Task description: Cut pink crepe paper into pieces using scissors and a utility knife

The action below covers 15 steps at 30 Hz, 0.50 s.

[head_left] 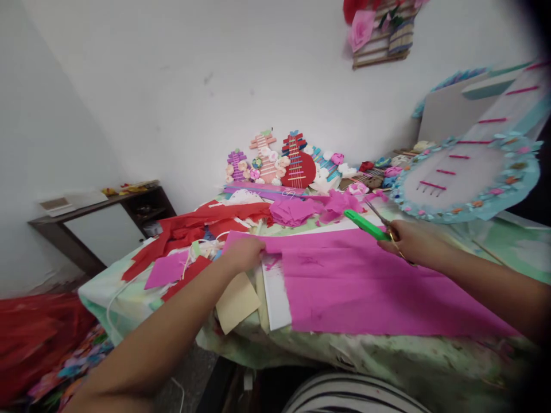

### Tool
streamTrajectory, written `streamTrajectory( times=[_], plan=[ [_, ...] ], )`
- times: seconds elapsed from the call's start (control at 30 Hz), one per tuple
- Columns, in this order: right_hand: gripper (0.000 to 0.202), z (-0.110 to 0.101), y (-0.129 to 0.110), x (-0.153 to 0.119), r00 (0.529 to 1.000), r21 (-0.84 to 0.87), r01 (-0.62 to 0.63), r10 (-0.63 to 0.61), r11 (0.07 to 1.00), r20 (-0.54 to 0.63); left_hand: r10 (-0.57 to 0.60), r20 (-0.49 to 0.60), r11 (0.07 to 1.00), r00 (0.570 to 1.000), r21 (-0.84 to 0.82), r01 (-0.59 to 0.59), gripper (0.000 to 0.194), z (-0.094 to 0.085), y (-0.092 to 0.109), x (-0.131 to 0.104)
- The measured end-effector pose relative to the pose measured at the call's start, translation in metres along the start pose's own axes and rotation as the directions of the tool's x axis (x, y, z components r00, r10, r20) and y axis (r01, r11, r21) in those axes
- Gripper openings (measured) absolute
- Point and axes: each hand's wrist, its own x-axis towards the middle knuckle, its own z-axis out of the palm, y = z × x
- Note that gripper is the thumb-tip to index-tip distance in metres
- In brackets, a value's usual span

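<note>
A large magenta sheet (370, 292) lies over a white board (276, 295) on the cloth-covered table. My left hand (246, 252) is closed on the sheet's upper left part, where a strip runs out past the notched edge. My right hand (404, 244) is closed round scissors (383, 217) at the sheet's upper right side, their blades pointing up and left. A bright green tool (365, 225) also sticks out of my right hand; its near end is hidden by the fingers.
Red cloth or paper (198, 221) and crumpled magenta paper (297, 211) lie behind my left hand. Small decorated instruments (297, 163) lean on the wall. A large pale-blue flowered instrument (465, 172) stands at the right. A tan square (237, 303) lies near the front edge.
</note>
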Motion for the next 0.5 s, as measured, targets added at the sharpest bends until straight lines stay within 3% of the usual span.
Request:
streamTrajectory(
  times=[0.13,0.27,0.5],
  plan=[
    [0.016,0.021,-0.005,0.000,0.991,-0.102,0.122,-0.116,0.987,0.067,-0.016,-0.038,0.999,0.999,0.046,0.018,0.018,0.000,-0.003,-0.001],
    [0.017,0.040,-0.016,0.010,0.988,-0.169,0.144,-0.133,0.975,0.077,0.018,-0.117,0.994,0.993,0.112,-0.005,0.019,-0.001,-0.011,-0.003],
    [0.016,0.053,-0.042,0.037,0.977,-0.157,0.210,-0.201,0.965,0.072,-0.007,-0.149,0.987,0.989,0.157,0.030,0.019,0.015,-0.022,-0.029]
  ],
)
